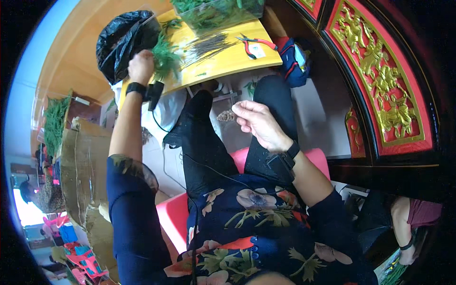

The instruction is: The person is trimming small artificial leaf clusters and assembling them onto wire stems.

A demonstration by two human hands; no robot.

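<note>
My left hand (141, 67) is curled at the left end of the yellow table, by a black plastic bag (121, 42). Feathery green sprigs (165, 58) fan out beside its fingers, which look closed on one of them; motion blurs the fingertips. Above my lap, the thumb and forefinger of my right hand (260, 124) are pinched together. A small brown pine cone (225, 115) shows at those fingertips, apparently held by its end, though the exact contact is hard to see.
On the yellow table (263, 27) lie thin dark wires or stems (209, 45), red-handled pliers (256, 45) and a clear bin of greenery (218, 14). A blue bag (295, 64) sits right of it. Cardboard (85, 175) stands left; another person's hand (407, 256) is at lower right.
</note>
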